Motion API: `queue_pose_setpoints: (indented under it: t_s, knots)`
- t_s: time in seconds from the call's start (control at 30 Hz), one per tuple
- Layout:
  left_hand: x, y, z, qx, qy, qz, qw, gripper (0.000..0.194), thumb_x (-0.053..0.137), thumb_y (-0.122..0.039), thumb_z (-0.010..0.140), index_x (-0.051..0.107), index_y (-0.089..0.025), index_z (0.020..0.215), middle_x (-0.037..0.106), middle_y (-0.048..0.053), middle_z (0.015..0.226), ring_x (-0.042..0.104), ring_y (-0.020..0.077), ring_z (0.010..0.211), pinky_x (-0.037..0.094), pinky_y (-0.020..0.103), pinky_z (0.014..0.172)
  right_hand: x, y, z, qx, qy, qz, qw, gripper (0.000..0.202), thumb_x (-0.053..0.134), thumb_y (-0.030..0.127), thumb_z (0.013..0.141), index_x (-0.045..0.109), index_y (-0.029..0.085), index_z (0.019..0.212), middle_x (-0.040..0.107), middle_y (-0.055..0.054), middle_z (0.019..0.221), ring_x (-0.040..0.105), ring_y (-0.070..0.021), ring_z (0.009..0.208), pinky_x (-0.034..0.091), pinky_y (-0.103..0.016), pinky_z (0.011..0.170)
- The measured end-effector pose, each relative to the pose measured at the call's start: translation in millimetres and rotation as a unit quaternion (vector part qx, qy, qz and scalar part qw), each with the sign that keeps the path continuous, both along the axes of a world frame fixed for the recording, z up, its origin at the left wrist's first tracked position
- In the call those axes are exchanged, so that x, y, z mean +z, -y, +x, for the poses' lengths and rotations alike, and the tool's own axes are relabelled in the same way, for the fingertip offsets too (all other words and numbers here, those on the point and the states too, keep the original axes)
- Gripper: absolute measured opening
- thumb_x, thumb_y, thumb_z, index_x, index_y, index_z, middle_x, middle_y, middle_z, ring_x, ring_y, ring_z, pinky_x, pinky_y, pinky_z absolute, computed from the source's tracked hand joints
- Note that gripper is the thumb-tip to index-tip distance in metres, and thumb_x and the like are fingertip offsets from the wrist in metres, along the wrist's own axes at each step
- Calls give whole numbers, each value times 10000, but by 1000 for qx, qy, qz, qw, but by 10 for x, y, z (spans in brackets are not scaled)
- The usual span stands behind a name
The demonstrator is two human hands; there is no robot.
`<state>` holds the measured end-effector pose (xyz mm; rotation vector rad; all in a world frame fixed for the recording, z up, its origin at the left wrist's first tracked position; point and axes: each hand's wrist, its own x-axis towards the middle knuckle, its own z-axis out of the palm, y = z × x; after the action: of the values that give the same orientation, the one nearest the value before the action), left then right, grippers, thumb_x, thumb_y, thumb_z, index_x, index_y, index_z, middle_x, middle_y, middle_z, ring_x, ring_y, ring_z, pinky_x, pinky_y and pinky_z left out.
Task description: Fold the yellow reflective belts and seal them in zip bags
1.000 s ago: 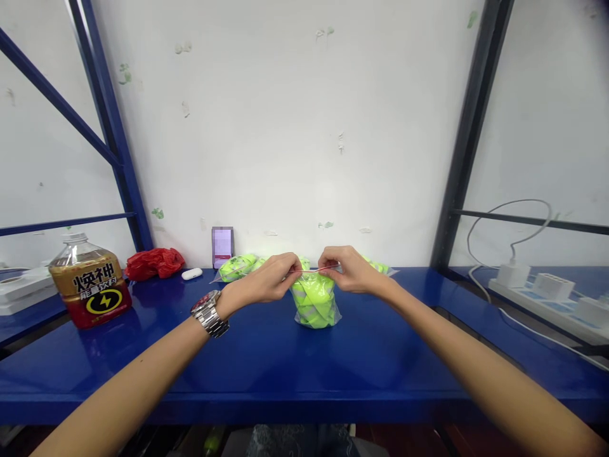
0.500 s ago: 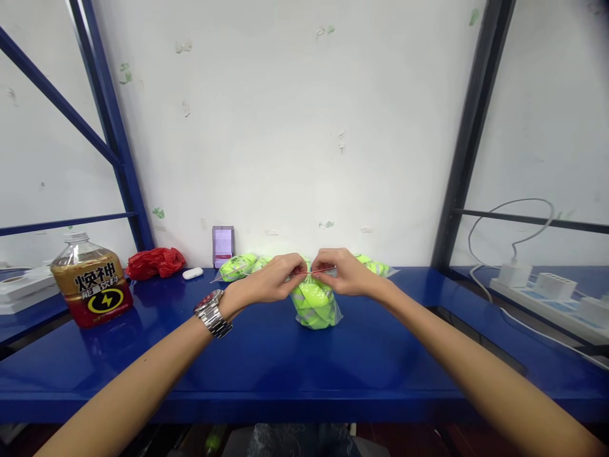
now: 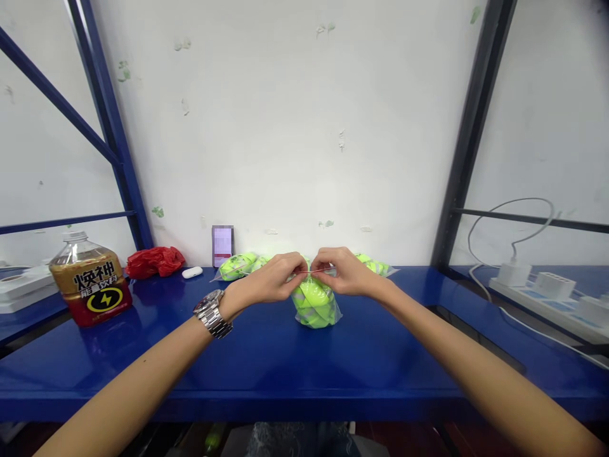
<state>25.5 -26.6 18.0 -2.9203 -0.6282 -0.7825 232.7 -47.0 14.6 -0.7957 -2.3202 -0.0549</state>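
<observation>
At frame centre, left hand (image 3: pixel 273 284) and right hand (image 3: pixel 340 273) meet fingertip to fingertip, both pinched shut on the top edge of the clear bag (image 3: pixel 315 304) of neon-green items standing on the blue shelf (image 3: pixel 266 362); forearms extended, converging.

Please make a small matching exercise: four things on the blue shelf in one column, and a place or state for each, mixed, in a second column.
Things:
1. drink bottle
2. red bag
3. clear bag of green items
4. power strip

Places or states:
A. pinched at its top by left hand and right hand
B. far right
C. crumpled by the wall
D. upright, far left

Pairs: 1-D, 2-C, 3-A, 4-B
</observation>
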Motion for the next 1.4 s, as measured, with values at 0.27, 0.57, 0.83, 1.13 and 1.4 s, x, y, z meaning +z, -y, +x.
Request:
queue_pose_setpoints:
  t_s: [0.27,0.57,0.83,1.13,1.4]
  knots:
    - [-20,10,4,5,-11,10,1000,152,391,-256,947,491,-163,881,548,28,799,474,128,666,378,272,621,-32,5,-58,-68,46,36,996,94,554,125,791,598,161,717,596,-27,723,476,-121,616,309,-248,586]
    - [-40,-21,5,13,-5,27,1000,202,369,-283,960,509,-163,877,557,37,801,488,136,672,380,278,623,-126,-37,-148,-193,44,97,975,102,573,102,730,611,176,671,628,-31,704,511,-152,660,302,-294,673]
    - [-84,-229,-254,74,-11,-2,997,178,400,-271,935,505,-175,827,574,34,762,514,148,657,368,270,598,-69,-56,177,-185,9,48,982,173,541,83,752,661,191,814,669,-44,787,558,-181,750,344,-275,648]
    - [-231,-335,-205,91,-34,12,995,273,422,8,683,418,-195,866,548,43,876,552,171,766,384,266,591,-37,-91,121,-292,37,55,954,209,500,7,522,599,174,598,631,-26,615,502,-146,568,286,-258,528]
    - [-198,-196,-110,60,12,84,995,112,346,-186,941,437,-177,877,521,55,850,479,160,718,379,290,612,146,120,136,-238,91,41,966,309,671,436,719,683,228,948,685,-80,871,549,-281,901,368,-349,703]
